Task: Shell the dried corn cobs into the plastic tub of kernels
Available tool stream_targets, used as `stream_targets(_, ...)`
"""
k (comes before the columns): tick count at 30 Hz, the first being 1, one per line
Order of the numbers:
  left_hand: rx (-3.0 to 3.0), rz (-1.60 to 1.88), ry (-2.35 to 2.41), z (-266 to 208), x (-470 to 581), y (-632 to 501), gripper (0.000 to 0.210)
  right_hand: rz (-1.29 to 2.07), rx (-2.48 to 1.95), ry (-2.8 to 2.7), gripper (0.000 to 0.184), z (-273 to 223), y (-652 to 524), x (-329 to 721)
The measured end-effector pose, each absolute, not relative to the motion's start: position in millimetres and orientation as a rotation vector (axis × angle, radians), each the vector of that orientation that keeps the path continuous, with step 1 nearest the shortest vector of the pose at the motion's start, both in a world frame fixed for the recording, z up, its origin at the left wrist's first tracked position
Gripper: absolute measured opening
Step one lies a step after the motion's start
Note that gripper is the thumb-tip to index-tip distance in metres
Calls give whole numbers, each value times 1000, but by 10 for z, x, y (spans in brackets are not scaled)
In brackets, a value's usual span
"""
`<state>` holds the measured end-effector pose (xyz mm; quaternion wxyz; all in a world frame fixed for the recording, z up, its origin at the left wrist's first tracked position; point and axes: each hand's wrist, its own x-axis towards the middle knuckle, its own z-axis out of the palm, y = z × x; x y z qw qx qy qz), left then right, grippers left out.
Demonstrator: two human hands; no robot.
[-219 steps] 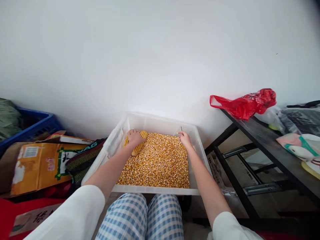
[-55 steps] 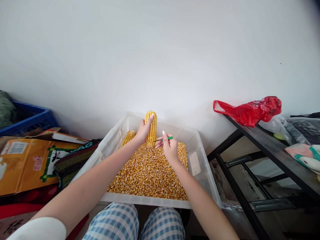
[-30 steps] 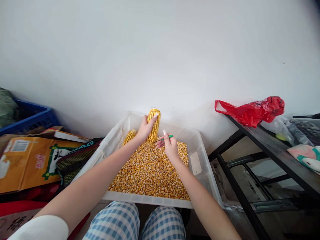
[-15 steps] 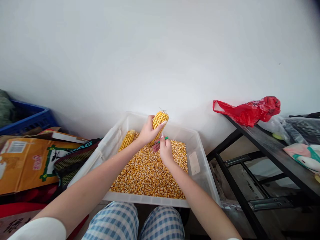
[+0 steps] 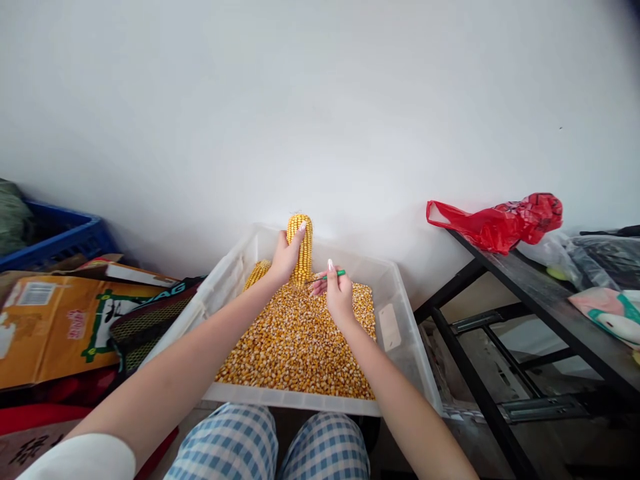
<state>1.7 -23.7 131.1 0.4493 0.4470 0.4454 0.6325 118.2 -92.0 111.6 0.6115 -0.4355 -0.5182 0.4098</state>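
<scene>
My left hand (image 5: 287, 257) is closed around an ear of corn (image 5: 301, 250), which it holds nearly upright above the loose kernels (image 5: 295, 343). In my right hand (image 5: 339, 292) is a thin pointed tool with a green handle (image 5: 341, 273). The tool's dark tip points left, at the lower end of the ear; whether it touches the kernels there I cannot tell. A second ear of corn (image 5: 257, 273) lies at the left inside the translucent plastic bin (image 5: 407, 360), partly hidden behind my left hand and forearm.
A pale wall (image 5: 320, 120) rises behind the bin. On the left are a flattened orange cardboard box (image 5: 55, 327), a mesh bag (image 5: 143, 327) and a blue crate (image 5: 75, 237). To the right stands a black-framed rack (image 5: 540, 287) with a red plastic bag (image 5: 500, 223) on top.
My left hand has moved left with the ear of corn, which now stands more upright. My right hand has shifted slightly right with the green-handled tool.
</scene>
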Motion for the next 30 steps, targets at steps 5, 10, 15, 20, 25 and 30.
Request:
stream_targets(5,1181,1532,1148,1321,40,-269,50,902,-1040,-1282,40,1058,-900,1177)
stream_targets(10,1493,1529,1210,1328,130,-382,44,711,-1139,-1402,38,927,-872,1181)
stream_targets(15,1667,1540,1259,1400,173,-498,43,551,-1159,-1404,32,858,-894,1159)
stream_targets(20,1793,1531,1320,1461,176,-590,46,524,-1193,-1406,33,833,-904,1141)
stream_targets(25,1880,1451,1291,1456,194,-623,49,581,-1205,-1409,36,806,-861,1157)
stream_targets(30,1719,1585,1278,1440,155,-520,44,735,-1190,-1373,40,889,-835,1200)
